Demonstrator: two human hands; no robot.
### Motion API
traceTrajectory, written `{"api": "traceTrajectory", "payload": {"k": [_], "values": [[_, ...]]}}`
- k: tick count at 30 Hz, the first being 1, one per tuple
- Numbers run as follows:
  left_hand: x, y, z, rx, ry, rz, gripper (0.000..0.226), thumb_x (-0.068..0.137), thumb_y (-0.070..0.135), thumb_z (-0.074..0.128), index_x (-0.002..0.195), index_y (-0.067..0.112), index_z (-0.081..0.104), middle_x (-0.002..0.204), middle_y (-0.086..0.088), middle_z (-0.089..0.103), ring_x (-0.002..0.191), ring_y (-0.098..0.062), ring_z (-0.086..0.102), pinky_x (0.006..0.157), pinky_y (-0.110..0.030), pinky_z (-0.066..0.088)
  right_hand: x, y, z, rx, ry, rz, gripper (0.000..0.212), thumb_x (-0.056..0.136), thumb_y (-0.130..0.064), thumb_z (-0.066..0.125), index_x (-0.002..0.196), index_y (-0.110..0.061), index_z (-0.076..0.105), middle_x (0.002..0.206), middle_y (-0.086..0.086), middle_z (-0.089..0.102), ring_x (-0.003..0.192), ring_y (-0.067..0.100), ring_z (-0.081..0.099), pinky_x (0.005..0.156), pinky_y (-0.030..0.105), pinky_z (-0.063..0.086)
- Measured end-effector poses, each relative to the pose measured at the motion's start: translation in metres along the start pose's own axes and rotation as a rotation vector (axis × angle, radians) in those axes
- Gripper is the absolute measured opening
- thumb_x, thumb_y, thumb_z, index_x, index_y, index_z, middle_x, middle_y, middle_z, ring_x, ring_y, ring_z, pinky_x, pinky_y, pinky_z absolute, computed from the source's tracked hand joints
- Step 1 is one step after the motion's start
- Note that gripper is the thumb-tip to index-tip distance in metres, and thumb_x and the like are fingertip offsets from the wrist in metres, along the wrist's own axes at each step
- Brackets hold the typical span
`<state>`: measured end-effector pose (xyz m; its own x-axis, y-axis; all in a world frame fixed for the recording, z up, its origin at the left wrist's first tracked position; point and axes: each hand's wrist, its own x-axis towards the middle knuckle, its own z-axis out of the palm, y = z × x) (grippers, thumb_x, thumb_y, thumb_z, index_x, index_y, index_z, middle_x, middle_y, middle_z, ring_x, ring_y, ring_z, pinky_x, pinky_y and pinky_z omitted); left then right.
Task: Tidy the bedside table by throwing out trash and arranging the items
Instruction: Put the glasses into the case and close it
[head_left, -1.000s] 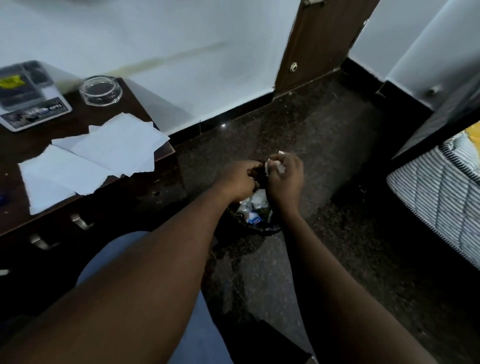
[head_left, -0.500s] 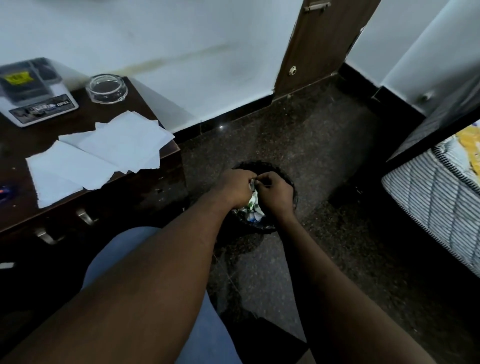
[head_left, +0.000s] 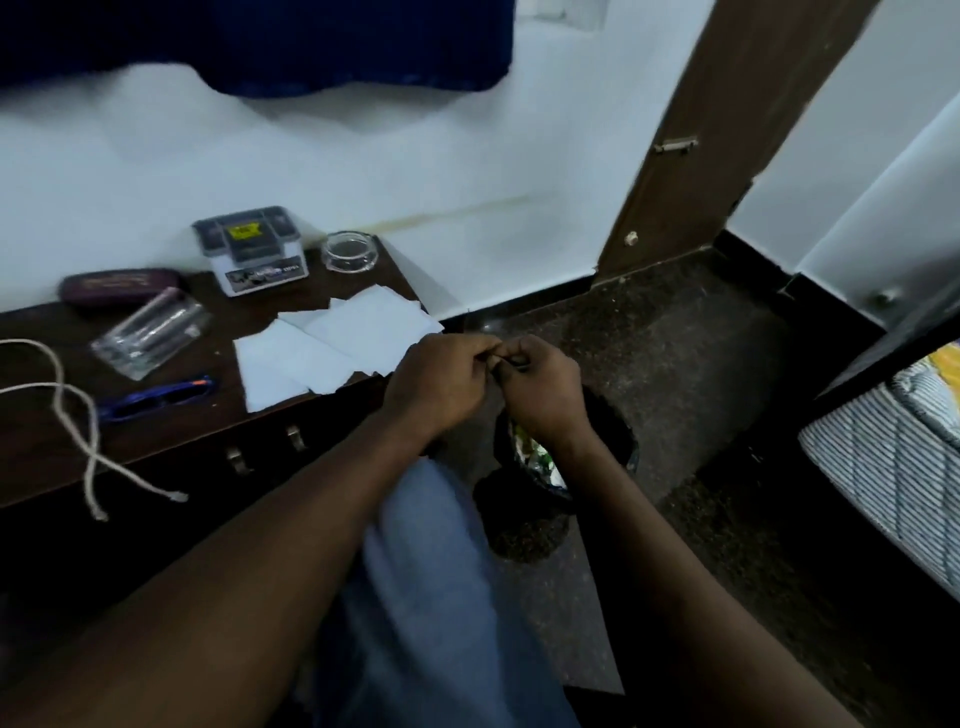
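My left hand and my right hand meet fingertip to fingertip just above a black trash bin on the floor. Their fingers are curled and I see nothing held in them. Crumpled trash lies inside the bin. To the left is the dark wooden bedside table. It carries loose white papers near its right corner, a glass ashtray, a small lidded box, a dark case, a clear plastic pack, a blue object and a length of string.
The bin stands on dark speckled floor between the table and a striped mattress at the right. A brown door is behind. My knee in blue trousers is under my arms. A dark blue cloth hangs on the wall.
The crumpled paper that my right hand held is gone from it. Both hands rose from inside the bin to just above it. The view swung left and up, showing more of the table.
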<state>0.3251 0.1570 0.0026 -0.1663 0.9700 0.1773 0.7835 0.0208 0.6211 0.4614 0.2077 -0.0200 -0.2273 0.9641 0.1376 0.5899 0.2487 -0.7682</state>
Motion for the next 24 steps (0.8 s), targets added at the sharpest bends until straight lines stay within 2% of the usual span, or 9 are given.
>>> {"api": "traceTrajectory", "payload": {"k": [2, 5, 7, 11, 15, 18, 19, 24], "values": [[-0.016, -0.02, -0.031, 0.04, 0.03, -0.02, 0.037, 0.09, 0.031, 0.055, 0.122, 0.04, 0.071, 0.11, 0.002, 0.078, 0.1, -0.026, 0.072, 0.088, -0.041, 0.056, -0.002, -0.033, 0.016, 0.017, -0.065, -0.067, 0.003, 0.09, -0.019, 0.075, 0.088, -0.021, 0.074, 0.085, -0.008, 0.074, 0.079, 0.006, 0.065, 0.064, 0.001, 0.037], [-0.04, -0.051, -0.076, 0.093, 0.081, -0.053, 0.038, 0.089, 0.027, 0.056, 0.121, 0.042, 0.069, 0.108, 0.007, 0.078, 0.096, -0.022, 0.072, 0.087, -0.04, 0.055, -0.008, -0.079, 0.047, 0.042, -0.169, -0.113, 0.011, 0.09, -0.023, 0.075, 0.082, -0.027, 0.07, 0.077, -0.018, 0.069, 0.069, -0.008, 0.061, 0.064, -0.001, 0.039], [-0.057, -0.071, -0.105, 0.134, 0.089, -0.074, 0.037, 0.089, 0.023, 0.059, 0.12, 0.041, 0.069, 0.106, 0.006, 0.078, 0.096, -0.022, 0.071, 0.085, -0.041, 0.055, -0.014, -0.108, 0.07, 0.038, -0.232, -0.159, 0.011, 0.09, -0.025, 0.075, 0.082, -0.028, 0.069, 0.079, -0.017, 0.069, 0.073, -0.012, 0.061, 0.065, 0.001, 0.04], [-0.095, -0.115, -0.154, 0.218, 0.108, -0.085, 0.034, 0.089, 0.023, 0.065, 0.119, 0.037, 0.071, 0.105, 0.002, 0.078, 0.096, -0.024, 0.071, 0.077, -0.031, 0.05, -0.028, -0.152, 0.114, -0.018, -0.377, -0.256, 0.006, 0.09, -0.032, 0.074, 0.085, -0.029, 0.073, 0.09, -0.013, 0.076, 0.082, -0.001, 0.066, 0.07, 0.007, 0.041], [-0.129, -0.155, -0.187, 0.231, 0.141, -0.131, 0.036, 0.087, 0.017, 0.066, 0.119, 0.031, 0.073, 0.099, -0.003, 0.078, 0.095, -0.028, 0.072, 0.075, -0.032, 0.053, -0.04, -0.183, 0.159, -0.064, -0.47, -0.343, 0.012, 0.088, -0.035, 0.076, 0.078, -0.033, 0.07, 0.087, -0.014, 0.075, 0.075, -0.001, 0.067, 0.07, 0.013, 0.046], [-0.141, -0.183, -0.196, 0.227, 0.136, -0.215, 0.032, 0.086, 0.017, 0.064, 0.117, 0.024, 0.073, 0.101, -0.008, 0.077, 0.097, -0.032, 0.071, 0.077, -0.036, 0.054, -0.044, -0.196, 0.194, -0.107, -0.518, -0.389, 0.009, 0.087, -0.035, 0.076, 0.089, -0.027, 0.073, 0.094, -0.008, 0.076, 0.086, 0.012, 0.07, 0.083, 0.031, 0.054], [-0.141, -0.19, -0.198, 0.239, 0.128, -0.244, 0.033, 0.086, 0.019, 0.063, 0.118, 0.024, 0.073, 0.103, -0.009, 0.077, 0.099, -0.033, 0.071, 0.079, -0.038, 0.055, -0.044, -0.199, 0.204, -0.117, -0.53, -0.396, 0.009, 0.088, -0.034, 0.076, 0.092, -0.026, 0.073, 0.096, -0.006, 0.076, 0.089, 0.015, 0.07, 0.085, 0.034, 0.055], [-0.122, -0.219, -0.204, 0.312, 0.011, -0.31, 0.034, 0.082, 0.024, 0.062, 0.115, 0.027, 0.071, 0.101, -0.009, 0.075, 0.097, -0.034, 0.07, 0.076, -0.036, 0.056, -0.027, -0.2, 0.237, -0.165, -0.599, -0.418, 0.007, 0.09, -0.028, 0.074, 0.094, -0.025, 0.07, 0.097, -0.006, 0.075, 0.093, 0.015, 0.07, 0.087, 0.036, 0.053]]}}
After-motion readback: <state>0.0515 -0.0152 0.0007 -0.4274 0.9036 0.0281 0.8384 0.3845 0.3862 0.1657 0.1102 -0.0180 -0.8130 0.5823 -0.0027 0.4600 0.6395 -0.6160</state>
